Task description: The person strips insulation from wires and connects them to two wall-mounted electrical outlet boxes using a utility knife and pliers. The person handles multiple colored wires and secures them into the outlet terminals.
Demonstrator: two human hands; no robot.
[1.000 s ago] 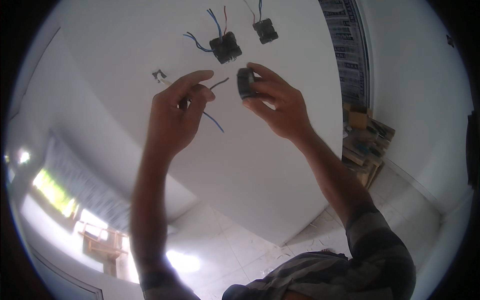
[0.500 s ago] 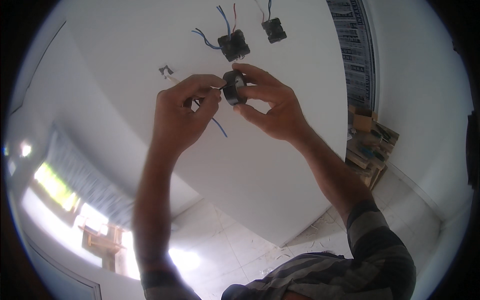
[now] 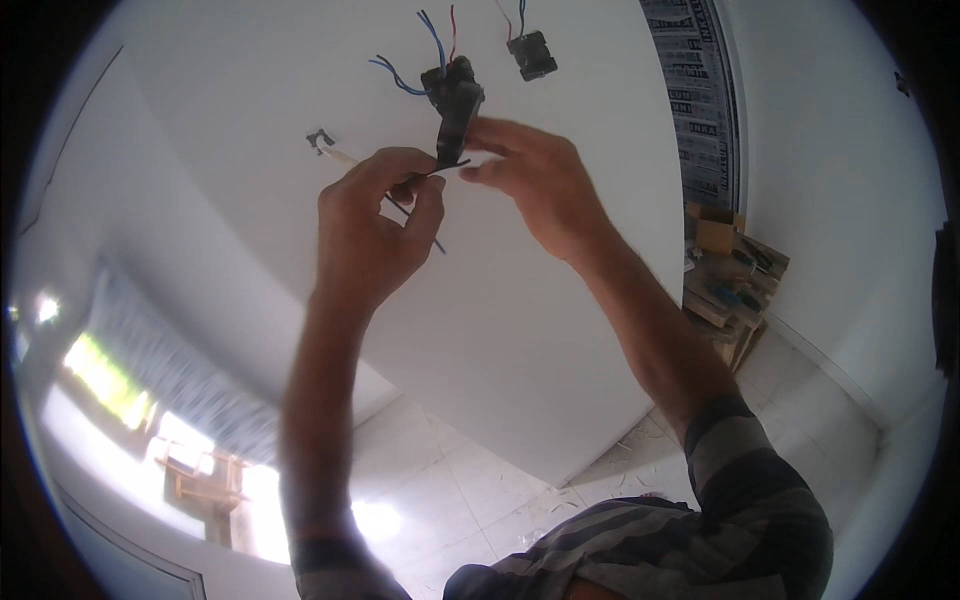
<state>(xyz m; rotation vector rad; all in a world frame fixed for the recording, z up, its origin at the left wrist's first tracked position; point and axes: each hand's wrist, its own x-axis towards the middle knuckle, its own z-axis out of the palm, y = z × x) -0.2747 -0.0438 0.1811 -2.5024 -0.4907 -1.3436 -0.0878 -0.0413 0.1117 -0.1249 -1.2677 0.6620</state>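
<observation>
My left hand (image 3: pixel 370 225) is closed, thumb and fingertips pinching thin wires. A dark blue wire (image 3: pixel 438 243) hangs out below its palm, and a pale cable (image 3: pixel 340 156) runs to it from a small hole in the white wall. From the left fingertips a short thin black strip or wire end (image 3: pixel 458 164) sticks out to the right. My right hand (image 3: pixel 535 185) holds what looks like a roll of black tape (image 3: pixel 458 120), tilted and seen edge-on. The fingers behind the roll are partly hidden. The roll overlaps a black wall box (image 3: pixel 435 80) with blue and red wires.
A second black wall box (image 3: pixel 531 56) with wires sits further right. At the right, a cardboard box (image 3: pixel 715 230) and tools lie on a wooden pallet (image 3: pixel 735 300) by a printed covering (image 3: pixel 700 110). Scraps lie on the tiled floor (image 3: pixel 440 480).
The tape roll has turned and moved up, now overlapping the wall box. My right hand has swung with it, its fingers closer together. The left hand keeps its pinch.
</observation>
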